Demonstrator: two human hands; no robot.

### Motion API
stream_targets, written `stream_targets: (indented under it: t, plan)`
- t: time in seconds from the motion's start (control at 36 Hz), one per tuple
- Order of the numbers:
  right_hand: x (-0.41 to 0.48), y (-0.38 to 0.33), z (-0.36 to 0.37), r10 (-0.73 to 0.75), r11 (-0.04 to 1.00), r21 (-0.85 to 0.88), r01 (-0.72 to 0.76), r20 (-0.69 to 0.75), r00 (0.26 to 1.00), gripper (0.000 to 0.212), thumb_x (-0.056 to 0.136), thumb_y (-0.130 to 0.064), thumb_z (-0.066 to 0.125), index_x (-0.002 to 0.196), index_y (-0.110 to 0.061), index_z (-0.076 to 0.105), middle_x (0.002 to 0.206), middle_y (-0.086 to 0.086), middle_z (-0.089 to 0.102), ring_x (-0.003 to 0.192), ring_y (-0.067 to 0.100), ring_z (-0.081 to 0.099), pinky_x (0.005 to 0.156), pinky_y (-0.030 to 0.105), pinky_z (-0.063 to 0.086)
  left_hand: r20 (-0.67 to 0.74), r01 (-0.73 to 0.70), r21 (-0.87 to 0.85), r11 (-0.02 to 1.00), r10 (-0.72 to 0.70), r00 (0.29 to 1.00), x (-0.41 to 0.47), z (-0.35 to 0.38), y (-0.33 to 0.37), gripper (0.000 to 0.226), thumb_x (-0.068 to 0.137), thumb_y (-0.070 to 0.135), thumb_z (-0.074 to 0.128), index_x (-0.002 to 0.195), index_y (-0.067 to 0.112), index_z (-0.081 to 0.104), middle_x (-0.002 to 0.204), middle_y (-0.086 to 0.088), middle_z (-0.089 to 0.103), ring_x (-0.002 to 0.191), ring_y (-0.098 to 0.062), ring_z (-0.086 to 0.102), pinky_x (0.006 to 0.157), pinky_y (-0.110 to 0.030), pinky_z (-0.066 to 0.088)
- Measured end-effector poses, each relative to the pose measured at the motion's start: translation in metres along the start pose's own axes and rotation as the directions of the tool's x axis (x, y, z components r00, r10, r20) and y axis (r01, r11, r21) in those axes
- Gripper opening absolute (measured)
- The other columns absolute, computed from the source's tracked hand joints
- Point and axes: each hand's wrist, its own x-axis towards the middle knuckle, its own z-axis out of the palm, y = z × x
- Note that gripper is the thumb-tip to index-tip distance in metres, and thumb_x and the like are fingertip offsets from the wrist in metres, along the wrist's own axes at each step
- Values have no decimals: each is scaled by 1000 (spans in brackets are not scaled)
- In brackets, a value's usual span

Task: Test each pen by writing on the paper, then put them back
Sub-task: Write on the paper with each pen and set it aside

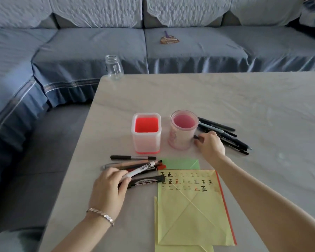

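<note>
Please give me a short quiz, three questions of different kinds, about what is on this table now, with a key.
1. True or false: the square red holder and the round pink holder both stand empty.
2. Which hand holds the white pen? A) left B) right
3. What does the right hand pinch?
Key: 1 true; 2 A, the left hand; 3 a black pen beside the pink holder.
</note>
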Motion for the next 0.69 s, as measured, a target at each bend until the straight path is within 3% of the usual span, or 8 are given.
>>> stream_targets:
  t: [0.14,0.25,0.31,0.39,0.44,0.47,0.56,0.69]
  plan:
    - [-1,0,1,39,999,-16,-40,-84,996,22,88,-27,53,101,-17,70,105,9,55,90,31,56,64,30,38,-64,-38,107,993,45,997,-7,12,-10,30,76,32,49,79,11,70,78,-1,58,75,-13,43,60,-35,49]
    - [-15,12,-4,64,997,52,-58,-118,991,22,88,-24,54,103,-14,67,106,5,58,90,26,56,67,30,42,-69,-8,169,986,20,997,-8,15,-16,24,72,29,55,81,13,70,80,-1,58,71,-27,57,62,-37,48]
    - [-31,20,-15,61,989,145,-38,-155,986,17,86,-21,55,95,-14,68,95,4,64,82,22,57,63,28,39,-82,6,169,986,8,997,-7,14,-14,22,70,25,58,88,15,66,84,-3,59,72,-31,59,64,-39,48]
    - [-62,28,-39,91,937,350,3,-250,964,12,84,-14,59,89,-13,70,78,-2,65,71,13,57,62,22,42,-85,-25,82,996,32,996,-1,13,0,32,70,21,60,102,22,55,95,-3,57,85,-27,55,75,-40,44]
    - [-84,32,-55,116,885,463,46,-315,942,10,84,-10,61,89,-15,69,74,-7,64,70,9,61,61,5,41,-59,-99,16,995,99,993,5,13,16,29,77,27,52,106,23,54,100,-1,57,92,-20,52,80,-34,40]
    - [-95,33,-63,116,864,499,74,-339,934,12,83,-8,63,86,-19,67,73,-10,65,68,11,63,62,3,42,-36,-128,-24,991,127,991,8,13,26,30,79,30,48,107,22,55,102,-1,58,95,-19,51,83,-33,41]
    - [-122,30,-86,80,793,589,156,-355,931,25,82,-3,64,78,-28,63,68,-16,67,66,11,66,62,10,50,14,-218,-170,961,224,974,18,19,59,35,82,31,47,113,17,54,111,-4,59,104,-16,49,92,-31,38]
    - [-152,13,-115,68,627,753,198,-307,949,15,83,3,59,80,-10,66,74,-1,71,57,11,66,60,15,53,161,-297,-303,906,356,921,22,27,109,51,86,41,45,131,17,36,129,-5,53,121,-13,39,103,-23,26]
